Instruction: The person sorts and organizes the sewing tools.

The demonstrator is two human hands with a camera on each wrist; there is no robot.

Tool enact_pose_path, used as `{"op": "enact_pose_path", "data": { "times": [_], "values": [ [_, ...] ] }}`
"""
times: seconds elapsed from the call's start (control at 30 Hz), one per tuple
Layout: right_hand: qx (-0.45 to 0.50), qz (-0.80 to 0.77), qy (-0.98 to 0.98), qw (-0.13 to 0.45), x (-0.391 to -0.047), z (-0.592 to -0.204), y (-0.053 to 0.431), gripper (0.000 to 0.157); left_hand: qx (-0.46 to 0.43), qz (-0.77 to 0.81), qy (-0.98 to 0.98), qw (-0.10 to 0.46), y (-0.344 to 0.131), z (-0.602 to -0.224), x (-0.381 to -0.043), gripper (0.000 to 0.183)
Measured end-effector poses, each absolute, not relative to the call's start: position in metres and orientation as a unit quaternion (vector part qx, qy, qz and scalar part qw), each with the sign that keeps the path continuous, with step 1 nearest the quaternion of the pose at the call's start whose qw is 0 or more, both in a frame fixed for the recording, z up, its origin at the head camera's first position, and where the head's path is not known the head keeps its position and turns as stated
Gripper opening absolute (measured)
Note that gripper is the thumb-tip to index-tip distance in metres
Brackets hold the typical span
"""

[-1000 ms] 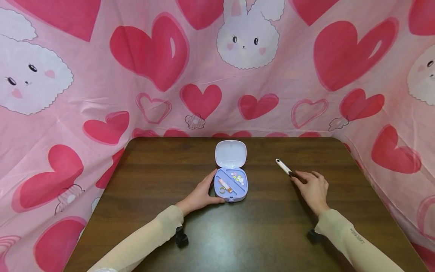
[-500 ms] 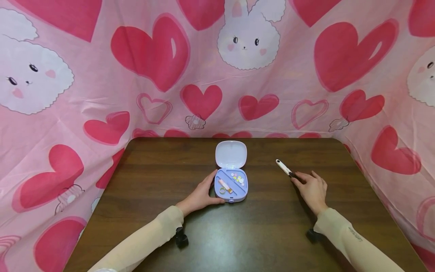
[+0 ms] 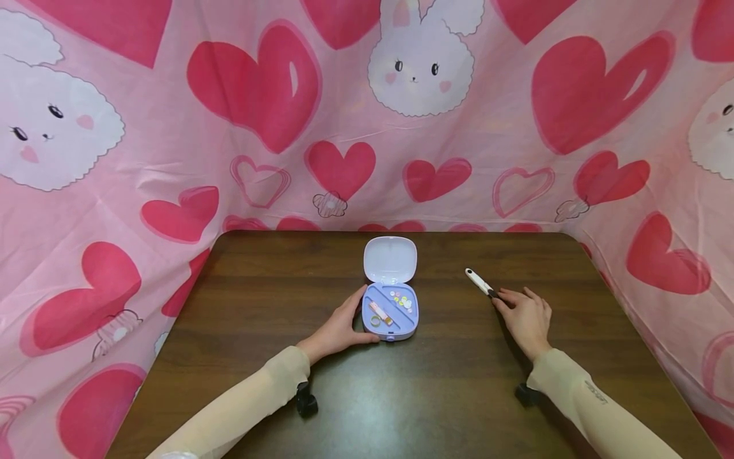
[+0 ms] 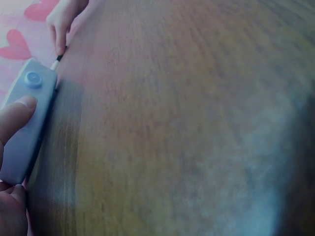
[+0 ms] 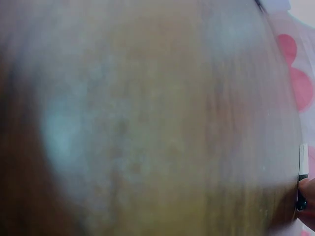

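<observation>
An open lilac box (image 3: 408, 331) rests on the table, its pale lid (image 3: 390, 259) tipped back. My left hand (image 3: 339, 327) holds its left side, with the thumb at the front below the round catch (image 4: 33, 79). A diagonal divider splits the inside. In the lower-left part lie a gold ring (image 3: 375, 320) and a small pink tube (image 3: 378, 312) with a gold-brown end; several small white, pink and yellow pieces (image 3: 406, 304) fill the other. Farther right, my right hand (image 3: 526, 322) pinches the black end of a slim white stick-like tool (image 3: 476, 280), which has a hole in its tip.
The dark wooden table (image 3: 378, 408) spreads around both hands. Pink cloth (image 3: 482, 115) with hearts and rabbits hangs behind and along its sides. Black wrist straps (image 3: 306, 401) hang under the sleeves.
Almost nothing differs. The right forearm has shifted very slightly to the left, while the box, the left hand and the white tool stay in place.
</observation>
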State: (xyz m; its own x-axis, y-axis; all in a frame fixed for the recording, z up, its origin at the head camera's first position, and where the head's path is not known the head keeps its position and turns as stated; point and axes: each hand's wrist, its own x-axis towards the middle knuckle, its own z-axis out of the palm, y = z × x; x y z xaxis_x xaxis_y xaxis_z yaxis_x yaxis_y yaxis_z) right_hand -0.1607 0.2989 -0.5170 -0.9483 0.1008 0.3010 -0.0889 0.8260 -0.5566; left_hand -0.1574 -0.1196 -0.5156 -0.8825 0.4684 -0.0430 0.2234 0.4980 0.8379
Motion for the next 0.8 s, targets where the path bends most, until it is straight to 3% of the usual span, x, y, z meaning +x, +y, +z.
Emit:
{"op": "enact_pose_path", "data": {
  "times": [0.8],
  "values": [
    [0.006,0.296,-0.934,0.201,-0.1599,-0.512,0.2931,0.023,0.196,0.464,0.854,0.134,-0.1196,-0.5155,-0.1571,0.117]
  ]
}}
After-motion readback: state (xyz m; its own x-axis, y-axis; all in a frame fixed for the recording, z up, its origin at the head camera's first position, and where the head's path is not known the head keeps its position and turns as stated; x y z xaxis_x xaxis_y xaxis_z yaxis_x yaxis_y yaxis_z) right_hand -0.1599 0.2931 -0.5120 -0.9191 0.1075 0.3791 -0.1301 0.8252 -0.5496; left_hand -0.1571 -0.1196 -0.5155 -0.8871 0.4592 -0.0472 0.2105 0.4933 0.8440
